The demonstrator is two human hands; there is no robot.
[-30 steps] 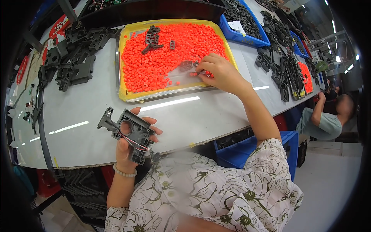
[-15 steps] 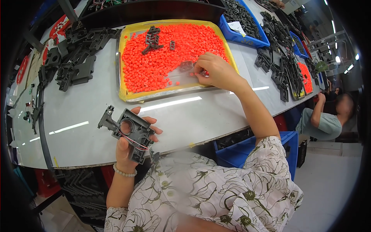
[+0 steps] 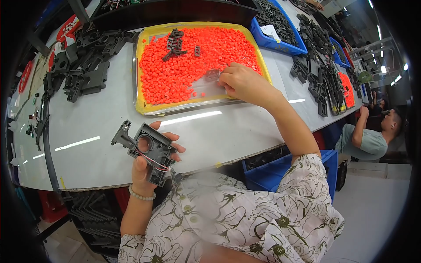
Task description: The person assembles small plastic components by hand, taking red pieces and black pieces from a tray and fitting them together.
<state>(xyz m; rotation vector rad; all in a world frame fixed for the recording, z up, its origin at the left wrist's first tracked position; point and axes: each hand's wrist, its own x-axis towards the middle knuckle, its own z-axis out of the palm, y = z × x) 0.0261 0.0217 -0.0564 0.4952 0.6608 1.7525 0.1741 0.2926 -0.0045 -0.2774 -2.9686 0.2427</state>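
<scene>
My left hand (image 3: 142,171) is wrapped round a dark grey plastic housing (image 3: 153,151), held tilted above the table's near side. The housing has a round opening, and thin red and white wires run across it. Over the right part of a yellow-rimmed tray (image 3: 184,108), my right hand (image 3: 245,83) has its fingertips pinched together; whatever is in them is hidden. Beside those fingertips lies a small clear part (image 3: 212,75). Loose small red plastic pieces (image 3: 162,83) fill much of the tray. On top of them sit several dark grey brackets (image 3: 174,44).
Dark grey housings (image 3: 94,79) are heaped left of the tray. A blue bin (image 3: 280,46) of dark parts stands at the back right, with more dark parts (image 3: 322,83) beside it. A black box (image 3: 175,16) borders the tray's far side. A co-worker (image 3: 366,136) sits at the right.
My right hand has shifted slightly, its fingertips now closer together and turned downward beside the clear part. My left hand and the housing are almost unmoved.
</scene>
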